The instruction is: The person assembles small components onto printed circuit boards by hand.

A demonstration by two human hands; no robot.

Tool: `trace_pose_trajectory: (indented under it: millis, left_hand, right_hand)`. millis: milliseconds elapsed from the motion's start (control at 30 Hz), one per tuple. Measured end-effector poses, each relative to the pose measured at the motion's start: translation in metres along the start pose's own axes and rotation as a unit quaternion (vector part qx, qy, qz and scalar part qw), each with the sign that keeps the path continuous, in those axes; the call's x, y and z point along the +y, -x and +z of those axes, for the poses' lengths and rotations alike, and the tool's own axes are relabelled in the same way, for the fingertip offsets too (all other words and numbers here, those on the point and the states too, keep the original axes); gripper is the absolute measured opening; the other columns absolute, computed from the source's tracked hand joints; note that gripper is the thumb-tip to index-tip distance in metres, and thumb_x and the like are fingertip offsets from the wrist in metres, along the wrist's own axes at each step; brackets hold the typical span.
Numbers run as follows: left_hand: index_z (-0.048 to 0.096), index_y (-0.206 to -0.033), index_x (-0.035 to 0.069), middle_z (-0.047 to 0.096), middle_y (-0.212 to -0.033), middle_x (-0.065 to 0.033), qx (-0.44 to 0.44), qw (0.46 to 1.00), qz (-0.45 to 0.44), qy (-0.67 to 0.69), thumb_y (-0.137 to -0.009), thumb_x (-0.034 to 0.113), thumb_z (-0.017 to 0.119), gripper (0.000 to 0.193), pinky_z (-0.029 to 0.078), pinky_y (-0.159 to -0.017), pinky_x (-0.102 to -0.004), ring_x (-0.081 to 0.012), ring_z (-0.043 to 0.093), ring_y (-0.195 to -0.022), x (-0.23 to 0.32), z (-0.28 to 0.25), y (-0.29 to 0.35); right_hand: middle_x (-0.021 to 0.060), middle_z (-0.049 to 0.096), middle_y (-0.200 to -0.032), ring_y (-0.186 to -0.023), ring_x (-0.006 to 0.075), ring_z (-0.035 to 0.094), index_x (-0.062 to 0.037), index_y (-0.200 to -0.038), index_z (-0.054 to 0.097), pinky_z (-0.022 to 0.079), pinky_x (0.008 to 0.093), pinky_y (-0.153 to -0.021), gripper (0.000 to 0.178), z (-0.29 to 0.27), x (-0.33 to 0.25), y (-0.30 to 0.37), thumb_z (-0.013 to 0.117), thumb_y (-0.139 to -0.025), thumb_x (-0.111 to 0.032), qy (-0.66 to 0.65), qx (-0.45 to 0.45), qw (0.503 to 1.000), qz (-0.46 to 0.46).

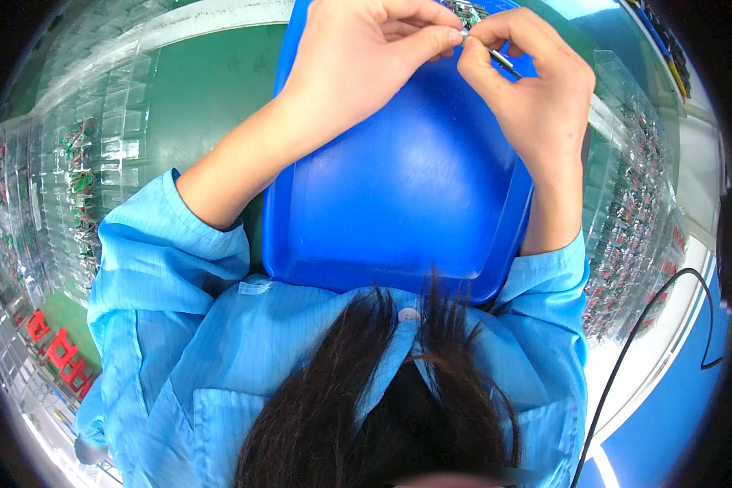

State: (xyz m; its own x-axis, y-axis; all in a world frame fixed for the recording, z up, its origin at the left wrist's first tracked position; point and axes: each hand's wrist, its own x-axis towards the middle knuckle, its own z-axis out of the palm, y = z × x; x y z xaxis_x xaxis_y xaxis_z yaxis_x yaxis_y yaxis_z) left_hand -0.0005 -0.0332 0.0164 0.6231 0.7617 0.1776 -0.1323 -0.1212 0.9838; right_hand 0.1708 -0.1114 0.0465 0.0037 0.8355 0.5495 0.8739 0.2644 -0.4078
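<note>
Both of my hands meet over the far end of a blue plastic tray (pixel 390 195). Thumb and fingers of my left hand (pixel 358 57) are closed in a pinch on a tiny silvery piece (pixel 464 34). My right hand (pixel 537 89) pinches at the same spot, its fingertips almost touching the left ones. A thin silver and dark rod-like part (pixel 504 62) sticks out between its fingers; its exact kind is unclear. Just beyond my fingertips lie small green and metallic electronic parts (pixel 468 11), partly hidden by the hands.
Clear plastic compartment trays (pixel 122 130) with small wired parts stand at the left on a green mat (pixel 211 89). More clear trays (pixel 634 220) full of small parts are at the right. Red pieces (pixel 61 350) sit lower left. A black cable (pixel 626 350) curves at the lower right.
</note>
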Motion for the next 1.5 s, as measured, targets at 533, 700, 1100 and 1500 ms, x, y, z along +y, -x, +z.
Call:
trace_pose_trajectory:
  millis: [533, 700, 1100, 1500]
  left_hand:
    - [0.07, -0.112, -0.006, 0.074, -0.098, -0.0073, -0.031, 0.998, -0.021, 0.049, -0.098, 0.001, 0.066, 0.016, 0.058, -0.081, -0.0235, -0.0106, 0.07, -0.089, -0.007, -0.005, -0.002]
    - [0.071, -0.108, -0.005, 0.074, -0.096, -0.007, -0.089, 0.993, -0.079, 0.017, -0.097, 0.002, 0.069, 0.013, 0.057, -0.077, -0.0227, -0.01, 0.07, -0.087, 0.002, -0.016, -0.004]
    - [0.075, -0.093, 0.001, 0.071, -0.084, -0.0163, -0.218, 0.898, 0.096, -0.369, -0.083, 0.009, 0.07, 0.014, 0.056, -0.074, -0.0373, -0.0286, 0.07, -0.079, 0.01, -0.027, 0.0]
    - [0.074, -0.084, -0.001, 0.067, -0.093, -0.022, -0.042, 0.823, 0.101, -0.557, -0.082, 0.008, 0.065, 0.012, 0.053, -0.087, -0.0479, -0.0395, 0.066, -0.096, -0.001, -0.022, -0.05]
  right_hand:
    - [0.007, 0.076, -0.092, -0.084, 0.0118, 0.071, 0.0018, -0.104, 0.076, 0.056, 0.0245, -0.079, 0.017, 0.002, 0.0, 0.009, 0.078, -0.09, -0.008, -0.167, -0.023, 0.969, 0.18]
    - [0.0049, 0.075, -0.09, -0.086, 0.0106, 0.07, 0.0028, -0.098, 0.075, 0.056, 0.0233, -0.08, 0.011, -0.004, -0.01, 0.006, 0.077, -0.09, -0.004, -0.173, -0.038, 0.965, 0.194]
    - [0.0118, 0.067, -0.087, -0.091, 0.0315, 0.066, -0.0038, -0.083, 0.074, 0.051, 0.0409, -0.083, 0.014, 0.007, 0.003, 0.02, 0.079, -0.08, -0.017, -0.12, -0.271, 0.952, 0.081]
    - [0.0077, 0.07, -0.097, -0.097, 0.0288, 0.063, -0.0088, -0.098, 0.079, 0.05, 0.0383, -0.088, 0.014, 0.016, 0.042, 0.008, 0.077, -0.086, -0.015, 0.137, -0.092, 0.986, 0.008]
